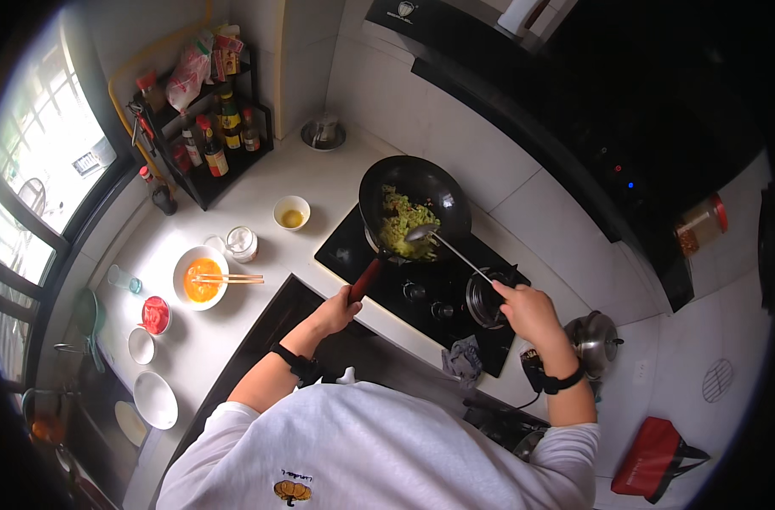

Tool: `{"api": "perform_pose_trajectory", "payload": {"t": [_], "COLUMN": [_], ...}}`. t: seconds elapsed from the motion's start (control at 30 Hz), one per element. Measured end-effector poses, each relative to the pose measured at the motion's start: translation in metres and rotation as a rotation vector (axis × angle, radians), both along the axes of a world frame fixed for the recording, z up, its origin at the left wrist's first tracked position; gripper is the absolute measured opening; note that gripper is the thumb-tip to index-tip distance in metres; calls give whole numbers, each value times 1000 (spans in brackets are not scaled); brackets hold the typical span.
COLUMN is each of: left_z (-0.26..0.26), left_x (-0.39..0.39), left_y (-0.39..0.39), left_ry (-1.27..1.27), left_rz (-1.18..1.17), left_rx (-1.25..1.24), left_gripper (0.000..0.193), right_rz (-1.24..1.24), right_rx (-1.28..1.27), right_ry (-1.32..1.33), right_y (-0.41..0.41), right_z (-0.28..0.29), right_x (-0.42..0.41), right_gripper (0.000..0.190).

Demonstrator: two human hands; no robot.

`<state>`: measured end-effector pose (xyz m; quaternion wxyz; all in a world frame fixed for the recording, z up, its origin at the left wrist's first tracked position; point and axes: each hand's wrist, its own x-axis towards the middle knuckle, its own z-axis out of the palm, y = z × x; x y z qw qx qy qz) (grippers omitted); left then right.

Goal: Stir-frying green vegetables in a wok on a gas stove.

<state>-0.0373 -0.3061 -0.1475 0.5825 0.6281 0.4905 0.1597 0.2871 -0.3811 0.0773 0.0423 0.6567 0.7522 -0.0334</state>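
Observation:
My left hand (338,313) is closed round the reddish handle (366,279) of a black wok (448,197), which sits tilted on the left burner of the black gas hob (393,287). Chopped green vegetables with small reddish bits (403,220) lie in the wok. My right hand (529,311) grips a long metal ladle (460,255), its bowl resting on the food near the wok's lower edge. The ladle's grip end is hidden in my fist.
Left on the counter stand a bowl (180,264) of beaten egg with chopsticks (234,278), red food (156,313), a glass jar (241,243) and a small bowl (291,213). A crumpled cloth (464,361) lies at the hob's front edge; a steel pot (591,341) stands right. The range hood (521,115) overhangs.

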Motion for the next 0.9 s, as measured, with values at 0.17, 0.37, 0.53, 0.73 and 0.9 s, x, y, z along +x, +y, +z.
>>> {"api": "perform_pose_trajectory", "payload": {"t": [0.17,0.37,0.53,0.73,0.9], "left_z": [-3,-18,22,11,38], "left_x": [8,-2,3,-46,-147], "left_y": [2,-3,-13,-55,-121], "left_ry": [-31,80,52,55,20], "left_rz": [-27,-5,29,192,671], "left_rx": [22,107,-89,150,110], "left_gripper": [47,47,48,36,29], "right_rz": [-155,-159,-351,-543,-676], "right_rx": [-27,-106,55,199,-111], "right_ry": [24,215,359,610,990], "right_y": [-3,-23,20,64,64], "right_z": [-69,-81,-138,-202,-162], "right_x": [27,10,6,30,-3], "right_gripper": [46,51,49,47,46]}}
